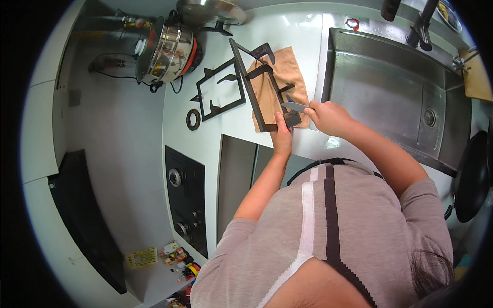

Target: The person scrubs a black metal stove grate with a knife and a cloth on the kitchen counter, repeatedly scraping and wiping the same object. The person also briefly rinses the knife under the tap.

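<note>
My left hand (282,139) grips the near corner of a black gas-hob pan support (251,86), with the thumb over the frame. The support is tilted up above a tan cloth (294,71) spread on the counter. In my right hand (330,118) is a knife (295,106), its handle mostly hidden by the fingers. The grey blade points left and lies over the support's near side, close to a stained prong plate (292,119); whether it touches is hard to tell. A second black pan support (227,109) lies to the left, beside a dark burner ring (189,120).
A stainless steel sink (377,84) with a dark faucet (420,32) lies to the right. At the back left stand a steel pot (167,50) and a glass lid (215,11). The black gas hob (188,204) is at the left; a black wok (472,177) is at the far right.
</note>
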`<state>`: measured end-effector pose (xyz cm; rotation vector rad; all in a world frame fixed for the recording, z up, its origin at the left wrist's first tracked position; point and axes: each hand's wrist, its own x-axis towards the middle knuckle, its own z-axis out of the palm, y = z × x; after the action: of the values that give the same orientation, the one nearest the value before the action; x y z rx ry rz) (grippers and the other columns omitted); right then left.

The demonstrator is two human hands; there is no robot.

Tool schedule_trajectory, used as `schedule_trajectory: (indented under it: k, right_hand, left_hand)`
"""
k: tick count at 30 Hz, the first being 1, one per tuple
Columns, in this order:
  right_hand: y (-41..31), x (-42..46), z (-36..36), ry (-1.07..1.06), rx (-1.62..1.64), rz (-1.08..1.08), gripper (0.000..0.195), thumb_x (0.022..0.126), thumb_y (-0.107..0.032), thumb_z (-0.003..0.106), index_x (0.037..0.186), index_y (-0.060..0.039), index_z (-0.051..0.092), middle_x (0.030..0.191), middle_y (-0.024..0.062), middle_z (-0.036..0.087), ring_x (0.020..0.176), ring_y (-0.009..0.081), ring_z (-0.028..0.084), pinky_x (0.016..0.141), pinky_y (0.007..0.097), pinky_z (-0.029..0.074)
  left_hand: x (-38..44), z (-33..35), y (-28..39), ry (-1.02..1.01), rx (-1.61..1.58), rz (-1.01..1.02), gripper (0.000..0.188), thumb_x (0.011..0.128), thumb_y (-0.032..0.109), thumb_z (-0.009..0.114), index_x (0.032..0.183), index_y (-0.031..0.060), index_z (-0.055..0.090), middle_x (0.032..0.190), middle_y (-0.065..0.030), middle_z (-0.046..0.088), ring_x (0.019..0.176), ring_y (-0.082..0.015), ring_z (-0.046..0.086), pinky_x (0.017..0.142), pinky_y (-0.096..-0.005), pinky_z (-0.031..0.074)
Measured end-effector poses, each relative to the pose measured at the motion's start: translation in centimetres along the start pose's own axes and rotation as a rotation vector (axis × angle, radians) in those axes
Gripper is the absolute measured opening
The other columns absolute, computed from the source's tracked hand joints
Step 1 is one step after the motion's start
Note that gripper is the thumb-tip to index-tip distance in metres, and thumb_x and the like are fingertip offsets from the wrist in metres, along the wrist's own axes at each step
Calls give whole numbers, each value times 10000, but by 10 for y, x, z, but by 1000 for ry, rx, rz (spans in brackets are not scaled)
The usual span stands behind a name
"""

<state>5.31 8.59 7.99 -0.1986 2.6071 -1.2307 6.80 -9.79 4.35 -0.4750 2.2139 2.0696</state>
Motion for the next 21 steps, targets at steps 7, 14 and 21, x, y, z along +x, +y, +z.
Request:
schedule_trajectory:
  k: [7,14,21]
  right_hand:
    - [-17,-1,-7,-41,-204,-30,362,979,-371,470,922,-54,633,727,218,644,716,422,633,649,505,499]
    - [-27,3,-11,-23,-379,-82,329,968,-356,493,869,-76,633,687,187,646,671,399,644,610,503,502]
    - [-26,7,-12,-16,-510,-160,293,970,-329,496,863,-81,609,671,173,646,643,372,648,563,470,500]
  left_hand:
    - [-2,-3,-2,-59,26,85,528,1005,526,373,922,54,595,771,28,509,689,-81,441,604,-249,372]
    - [8,-20,-24,-167,129,98,679,923,686,334,936,47,562,777,15,480,695,-102,421,629,-254,359]
    - [6,-20,-18,-186,119,120,762,879,747,347,997,33,584,797,15,485,717,-98,421,649,-247,355]
